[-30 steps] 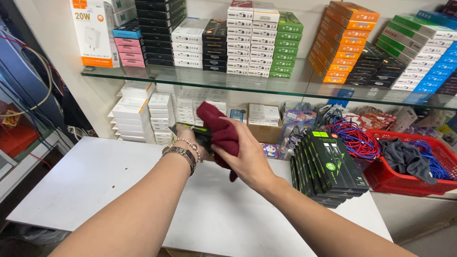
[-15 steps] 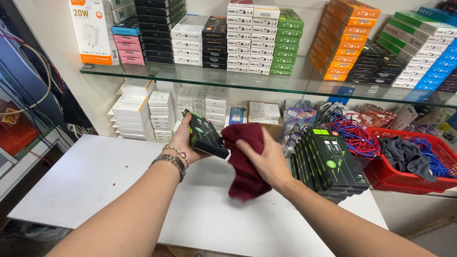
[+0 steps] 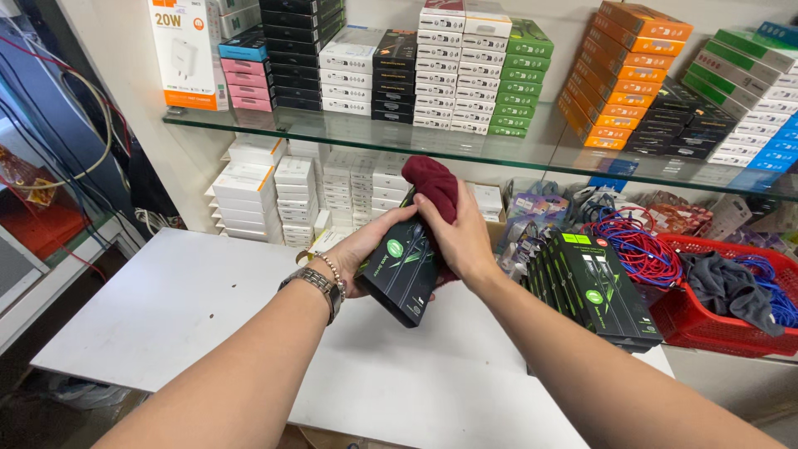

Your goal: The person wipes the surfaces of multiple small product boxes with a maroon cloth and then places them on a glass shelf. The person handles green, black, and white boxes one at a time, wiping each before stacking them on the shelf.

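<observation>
Head view looks down at my two hands over the white bench (image 3: 191, 308); my left hand (image 3: 362, 249) is curled under a flat black box (image 3: 405, 270) with green marks, holding it up off the bench and tipped so its front faces me; my right hand (image 3: 461, 237) is closed on a dark red cloth (image 3: 432, 185) and presses it on the top end of the box, I think to rub it clean; a stack of the same black boxes (image 3: 594, 287) sits just to the right, close enough to reach; a red basket (image 3: 715, 320) with wires and a grey rag stands past it; a glass shelf (image 3: 349, 133) above holds many small boxes.
</observation>
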